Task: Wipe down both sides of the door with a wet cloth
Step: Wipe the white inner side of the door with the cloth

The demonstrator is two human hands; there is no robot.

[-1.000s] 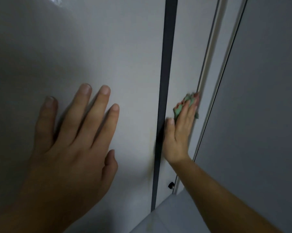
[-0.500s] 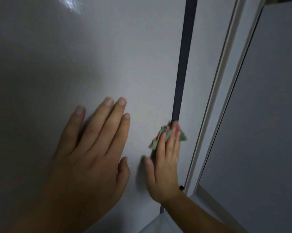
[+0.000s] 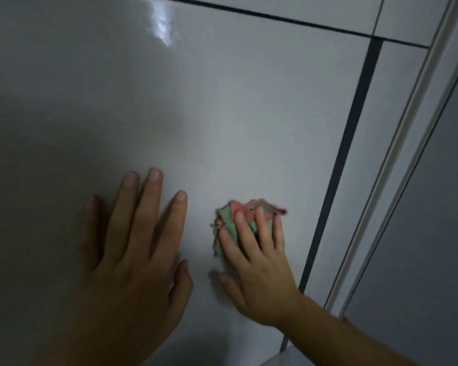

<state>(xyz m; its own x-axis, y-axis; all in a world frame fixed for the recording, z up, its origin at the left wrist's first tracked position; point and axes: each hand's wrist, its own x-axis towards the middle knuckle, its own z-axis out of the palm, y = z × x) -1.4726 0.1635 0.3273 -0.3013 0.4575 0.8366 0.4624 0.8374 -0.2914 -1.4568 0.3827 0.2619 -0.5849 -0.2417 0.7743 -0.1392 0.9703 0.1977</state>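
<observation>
A glossy pale grey door (image 3: 196, 107) fills most of the head view, with a dark edge strip (image 3: 346, 143) running down its right side. My left hand (image 3: 133, 254) lies flat on the door panel, fingers straight and spread. To its right, my right hand (image 3: 257, 262) presses a crumpled green and pink cloth (image 3: 233, 215) against the door with straight fingers. The cloth sticks out beyond the fingertips and is slightly blurred.
A white door frame (image 3: 397, 154) runs diagonally at the right, with a grey wall (image 3: 434, 233) beyond it. A dark horizontal line (image 3: 275, 17) crosses the top of the view. A bright light reflection (image 3: 162, 27) shines near the door's top.
My right hand has slid the cloth leftward from beyond the dark edge strip onto the door's face, closer to my left hand. The view has tilted upward.
</observation>
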